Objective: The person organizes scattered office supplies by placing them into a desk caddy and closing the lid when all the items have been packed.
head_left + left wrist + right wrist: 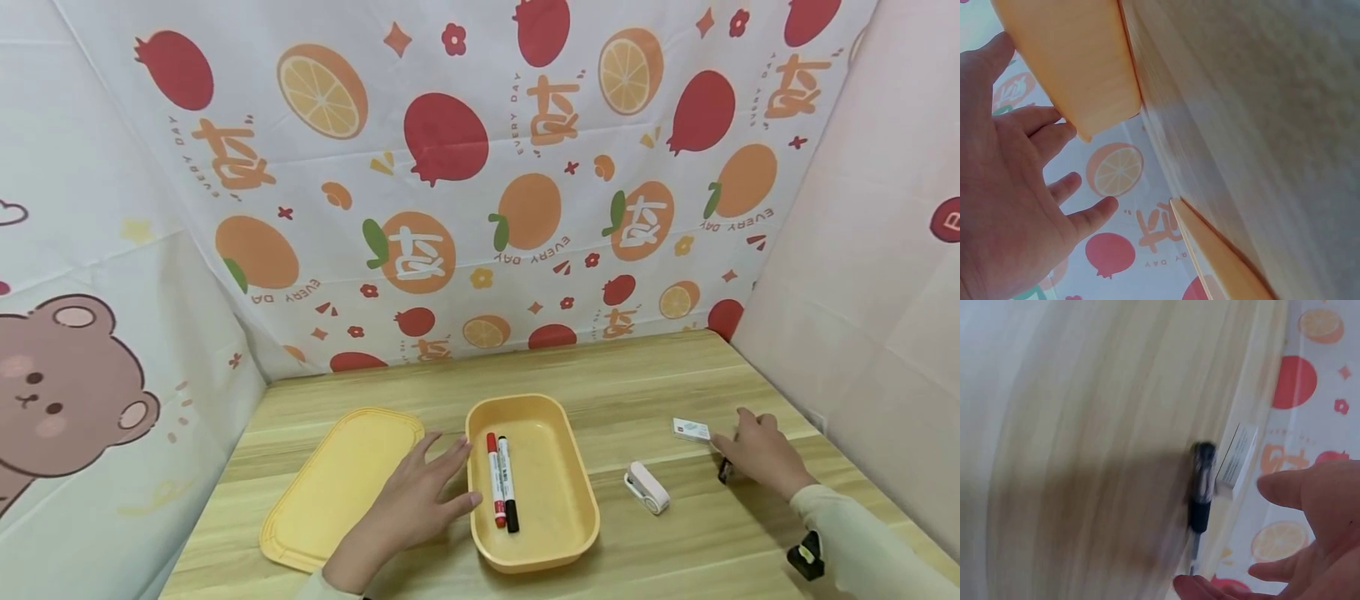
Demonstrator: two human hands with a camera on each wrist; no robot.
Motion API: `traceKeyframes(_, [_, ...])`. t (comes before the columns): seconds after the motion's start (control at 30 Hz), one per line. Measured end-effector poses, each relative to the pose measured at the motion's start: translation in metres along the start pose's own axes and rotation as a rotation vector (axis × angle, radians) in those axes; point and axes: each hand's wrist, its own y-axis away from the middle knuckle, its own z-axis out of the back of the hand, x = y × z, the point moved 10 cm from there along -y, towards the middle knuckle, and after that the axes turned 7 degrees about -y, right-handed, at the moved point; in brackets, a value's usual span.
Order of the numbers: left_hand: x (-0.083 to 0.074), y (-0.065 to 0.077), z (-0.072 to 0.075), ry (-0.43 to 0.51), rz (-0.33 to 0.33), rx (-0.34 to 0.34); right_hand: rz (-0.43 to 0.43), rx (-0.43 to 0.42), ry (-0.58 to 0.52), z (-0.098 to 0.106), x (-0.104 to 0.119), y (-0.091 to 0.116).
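An off-centre pinch by the right hand [767, 454], parted and gripping nothing, could roll the gel pen [1200, 509] away; the left hand [420, 497] spreads, ungrasping

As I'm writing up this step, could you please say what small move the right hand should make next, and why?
It should probably pinch the pen: the right hand is beside it without appearing to grip it, and the yellow bin already holds two markers.

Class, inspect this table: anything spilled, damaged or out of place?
Nothing stands out: the red marker and black marker lie inside the yellow tray, the lid lies flat beside it, and no spill or damage shows.
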Motion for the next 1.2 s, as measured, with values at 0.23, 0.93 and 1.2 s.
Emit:
traceKeyframes(0.23, [-0.001, 0.001, 0.001, -0.004, -0.003, 0.003, -0.054, 0.081, 0.01, -0.008, -0.018, -0.005])
traceKeyframes(0.93, [0.001, -0.002, 0.0, -0.009, 0.0, -0.001, -0.056, 0.177, -0.078, -0.023, -0.021, -0.009])
traceKeyframes(1.2, [0.002, -0.002, -0.001, 0.005, 0.011, 0.004, -0.034, 0.183, -0.073, -0.023, -0.018, -0.009])
